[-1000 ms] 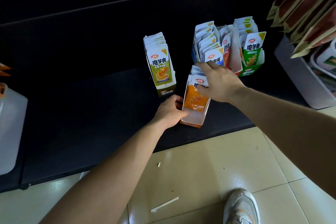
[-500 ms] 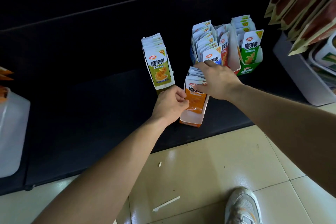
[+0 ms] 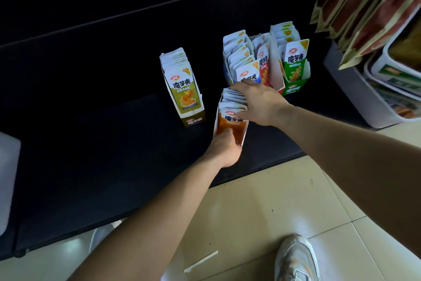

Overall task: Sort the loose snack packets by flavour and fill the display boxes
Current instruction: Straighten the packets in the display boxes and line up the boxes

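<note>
An orange display box [image 3: 230, 127] full of orange packets stands on the dark shelf, near its front edge. My left hand [image 3: 224, 149] grips the box's lower front end, thumb on the front packet. My right hand [image 3: 258, 103] lies over the packet tops with fingers stretched to the back of the row and thumb at the front. To the left stands an olive box [image 3: 185, 91] of packets. Behind are a blue box [image 3: 239, 62], a red box [image 3: 264, 66] and a green box [image 3: 295, 66], side by side, all holding upright packets.
The dark shelf [image 3: 102, 144] runs low above a tiled floor [image 3: 262, 207]. A grey bin [image 3: 355, 93] with other goods and hanging brown bags [image 3: 369, 2] stand at the right. A white container [image 3: 6, 180] sits at the far left. My shoe [image 3: 296, 258] is below.
My left hand slid from the orange box's left side down to its lower front end. My right hand stayed on the packet tops and spread its fingers along the row.
</note>
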The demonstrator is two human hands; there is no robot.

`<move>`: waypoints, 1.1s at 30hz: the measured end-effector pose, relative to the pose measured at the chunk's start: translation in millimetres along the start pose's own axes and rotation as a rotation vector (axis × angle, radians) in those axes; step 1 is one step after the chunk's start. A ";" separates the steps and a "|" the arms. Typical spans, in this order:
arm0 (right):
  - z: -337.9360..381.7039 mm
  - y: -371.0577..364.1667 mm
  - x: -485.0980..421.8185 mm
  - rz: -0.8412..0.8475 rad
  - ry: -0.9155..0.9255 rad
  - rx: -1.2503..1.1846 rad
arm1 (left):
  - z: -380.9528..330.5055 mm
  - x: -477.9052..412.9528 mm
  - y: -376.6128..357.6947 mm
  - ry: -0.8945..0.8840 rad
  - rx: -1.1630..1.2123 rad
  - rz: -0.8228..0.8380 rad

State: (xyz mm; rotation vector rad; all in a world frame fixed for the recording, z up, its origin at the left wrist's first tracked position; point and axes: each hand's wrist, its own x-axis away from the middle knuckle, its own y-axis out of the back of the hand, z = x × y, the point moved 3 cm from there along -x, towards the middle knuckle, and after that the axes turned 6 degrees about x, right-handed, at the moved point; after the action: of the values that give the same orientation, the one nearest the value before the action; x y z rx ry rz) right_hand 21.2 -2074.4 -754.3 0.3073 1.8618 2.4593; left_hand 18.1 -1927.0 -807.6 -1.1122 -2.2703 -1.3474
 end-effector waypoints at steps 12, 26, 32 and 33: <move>-4.5 0.6 -2.7 -0.002 0.034 -0.023 | 11.5 -7.1 -4.4 -0.038 0.202 0.118; -2.0 -3.5 -1.2 0.007 0.039 -0.018 | 9.2 -5.8 -23.0 -0.179 -0.312 -0.048; -1.9 -3.5 -1.4 0.014 0.033 -0.015 | 12.2 -7.7 -18.6 -0.142 -0.210 -0.113; -1.9 -3.8 -1.4 0.011 0.034 -0.019 | 13.4 -7.4 -18.7 -0.148 -0.198 -0.130</move>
State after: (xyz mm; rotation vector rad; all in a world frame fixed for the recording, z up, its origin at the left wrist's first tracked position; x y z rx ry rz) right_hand 21.9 -2075.4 -758.7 0.2782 1.8528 2.5038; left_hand 11.3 -1924.3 -830.7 -1.1794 -2.3907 -1.6211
